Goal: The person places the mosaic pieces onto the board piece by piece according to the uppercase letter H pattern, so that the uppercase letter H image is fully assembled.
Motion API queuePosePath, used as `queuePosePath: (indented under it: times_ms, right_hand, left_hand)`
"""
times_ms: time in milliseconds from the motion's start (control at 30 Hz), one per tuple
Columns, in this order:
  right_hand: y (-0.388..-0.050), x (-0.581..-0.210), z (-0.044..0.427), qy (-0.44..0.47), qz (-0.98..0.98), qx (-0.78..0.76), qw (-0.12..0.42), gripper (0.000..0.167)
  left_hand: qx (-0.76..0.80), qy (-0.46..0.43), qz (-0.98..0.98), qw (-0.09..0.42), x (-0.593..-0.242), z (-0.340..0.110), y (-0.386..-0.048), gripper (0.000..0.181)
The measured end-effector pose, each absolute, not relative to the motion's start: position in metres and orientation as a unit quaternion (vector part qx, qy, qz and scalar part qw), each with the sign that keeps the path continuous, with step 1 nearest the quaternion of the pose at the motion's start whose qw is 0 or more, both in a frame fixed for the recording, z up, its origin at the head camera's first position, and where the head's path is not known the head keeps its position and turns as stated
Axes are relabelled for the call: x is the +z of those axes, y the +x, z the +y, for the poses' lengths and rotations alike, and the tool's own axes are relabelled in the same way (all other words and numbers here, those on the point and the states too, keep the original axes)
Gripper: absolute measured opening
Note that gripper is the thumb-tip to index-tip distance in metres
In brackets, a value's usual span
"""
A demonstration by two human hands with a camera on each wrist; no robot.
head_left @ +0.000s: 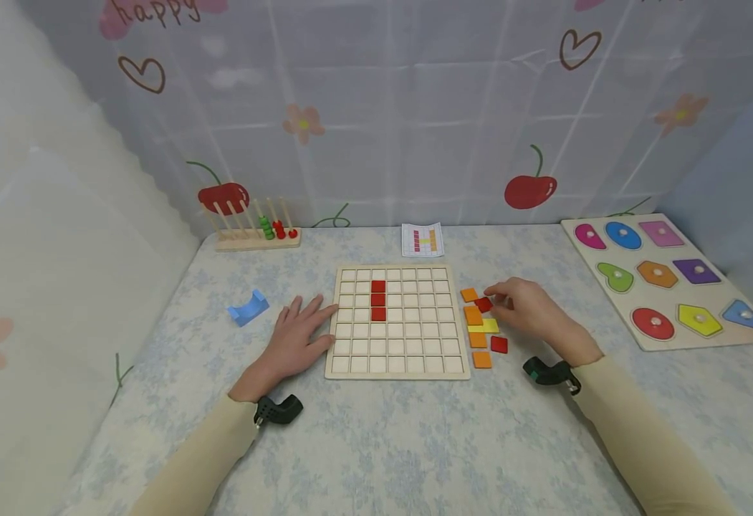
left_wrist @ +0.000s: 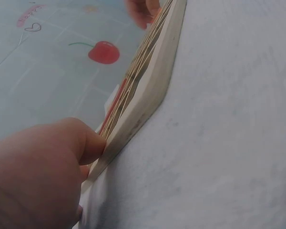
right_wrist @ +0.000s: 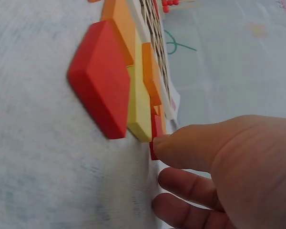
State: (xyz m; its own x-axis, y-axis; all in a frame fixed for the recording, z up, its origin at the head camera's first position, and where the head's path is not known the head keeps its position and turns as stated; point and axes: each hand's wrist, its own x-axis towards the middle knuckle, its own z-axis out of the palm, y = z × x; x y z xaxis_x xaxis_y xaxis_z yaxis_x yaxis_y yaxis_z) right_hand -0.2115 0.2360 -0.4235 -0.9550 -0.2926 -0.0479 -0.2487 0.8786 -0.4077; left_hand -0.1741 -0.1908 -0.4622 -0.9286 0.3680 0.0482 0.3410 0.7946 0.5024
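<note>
A wooden grid board lies mid-table, with three red square tiles stacked in one column of its cells. At the board's left edge rests my left hand, fingers spread; its thumb touches the rim in the left wrist view. To the right of the board, my right hand pinches a red square tile by its edge; its thumb covers part of that tile in the right wrist view. Around it lie several orange tiles, a yellow piece and another red tile.
A small card with a coloured grid pattern lies behind the board. Far left stands a peg rack with beads; a blue curved piece lies nearer. A knobbed shape puzzle is at the right.
</note>
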Motion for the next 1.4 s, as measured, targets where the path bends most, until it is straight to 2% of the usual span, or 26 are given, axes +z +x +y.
queuePosePath:
  times_ms: [300, 533, 700, 1000, 1400]
  right_hand:
    - [-0.2096, -0.4299, 0.2369, -0.156, 0.966, -0.201, 0.047, 0.035]
    - [-0.2104, -0.4313, 0.2396, -0.156, 0.967, -0.196, 0.044, 0.029]
    - [-0.2107, -0.4310, 0.2428, -0.140, 0.968, -0.199, 0.055, 0.027]
    - [-0.2076, -0.4257, 0.2450, -0.152, 0.966, -0.200, 0.065, 0.032]
    - [-0.2079, -0.4236, 0.2448, -0.154, 0.965, -0.203, 0.065, 0.027]
  left_hand:
    - [0.265, 0.189, 0.945, 0.024, -0.4619, -0.1914, -0.1735, 0.059]
    - [0.268, 0.190, 0.944, 0.025, -0.4615, -0.1909, -0.1728, 0.058]
    - [0.266, 0.188, 0.945, 0.025, -0.4621, -0.1906, -0.1727, 0.058]
    - [0.264, 0.188, 0.946, 0.027, -0.4627, -0.1906, -0.1728, 0.058]
    - [0.264, 0.185, 0.946, 0.026, -0.4613, -0.1904, -0.1724, 0.058]
